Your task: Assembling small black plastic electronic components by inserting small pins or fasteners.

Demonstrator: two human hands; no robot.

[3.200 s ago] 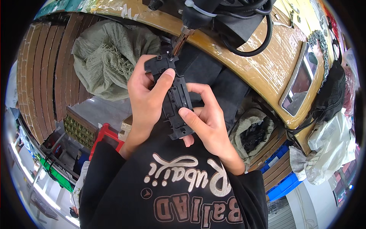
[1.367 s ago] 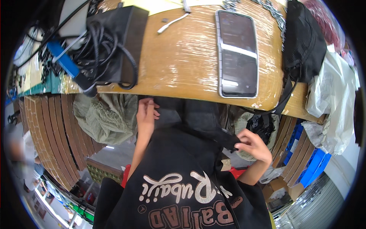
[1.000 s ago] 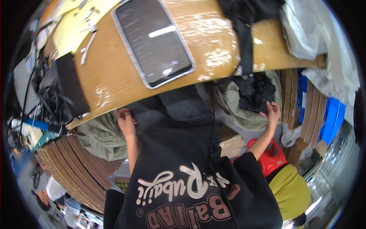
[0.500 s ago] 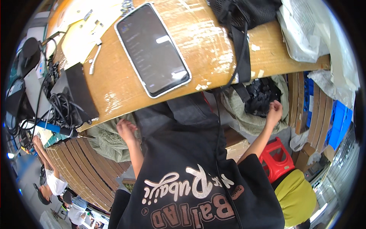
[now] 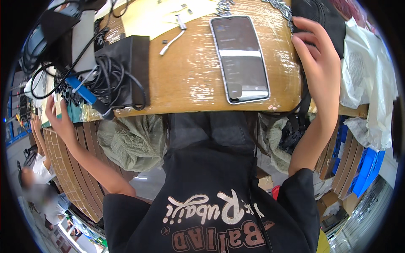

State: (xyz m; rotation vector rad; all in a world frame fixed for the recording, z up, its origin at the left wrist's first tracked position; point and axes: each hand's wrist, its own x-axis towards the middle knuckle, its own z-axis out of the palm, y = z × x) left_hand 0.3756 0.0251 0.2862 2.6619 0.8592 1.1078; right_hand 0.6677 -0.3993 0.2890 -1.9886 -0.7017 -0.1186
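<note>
My right hand [image 5: 318, 57] reaches over the table's right side with its fingers bent and apart. Its fingertips are beside a pile of small grey metal parts [image 5: 278, 6] and a black bag [image 5: 320, 23]; nothing shows between them. At the far left, my left hand [image 5: 61, 124] has its fingers spread by the table's left end. To the right of that hand is a blue-and-black stick-shaped tool [image 5: 86, 93]. A phone [image 5: 240, 61] in a pale case lies face up between my arms.
Tangled black cables [image 5: 116, 78] lie by a dark panel [image 5: 137, 63]. A short white cable [image 5: 173, 41] and yellow sheets [image 5: 158, 19] lie farther back. White plastic [image 5: 358, 71] hangs at right. Below the table are woven sacks [image 5: 133, 145]. Co-workers [image 5: 40, 168] are at far left.
My right hand has risen from the sack of black pieces to the tabletop. My left hand has swung outward to the left. The view has shifted, so the phone appears farther right.
</note>
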